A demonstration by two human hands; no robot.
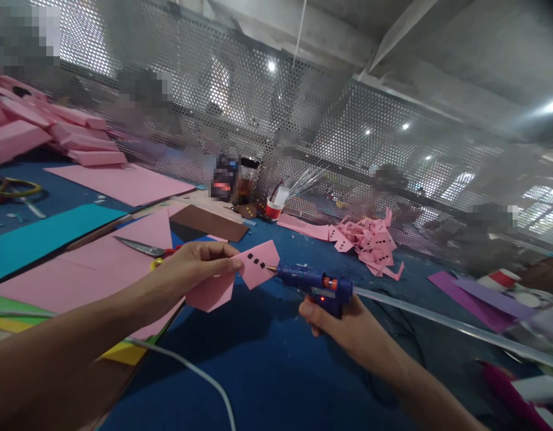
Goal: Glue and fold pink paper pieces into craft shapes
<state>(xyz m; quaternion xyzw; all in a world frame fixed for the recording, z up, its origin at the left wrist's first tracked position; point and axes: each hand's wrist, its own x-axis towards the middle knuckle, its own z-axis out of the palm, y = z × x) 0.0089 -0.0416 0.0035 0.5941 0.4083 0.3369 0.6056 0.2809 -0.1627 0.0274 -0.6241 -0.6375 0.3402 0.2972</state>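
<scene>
My left hand (207, 260) pinches a folded pink paper piece (258, 276) that carries a short row of small black squares. In my right hand (334, 320) is a blue hot glue gun (303, 276), its handle wrapped by my fingers and a small red light glowing on it. The gun's nozzle points left and meets the pink piece's right edge beside the black squares; whether glue is coming out is too small to tell. A long clear glue stick (438, 320) runs out of the gun's back. Behind my left hand lie scissors (142, 245) on pink sheets.
Pink strips with black squares (366, 239) are heaped at the back right. A red and white cup (275, 206) stands near the perforated metal screen (321, 120). Turquoise sheet (56, 236) and stacked pink pieces (79, 131) lie left, purple sheets (483, 299) right. A white cord (191, 365) crosses the front.
</scene>
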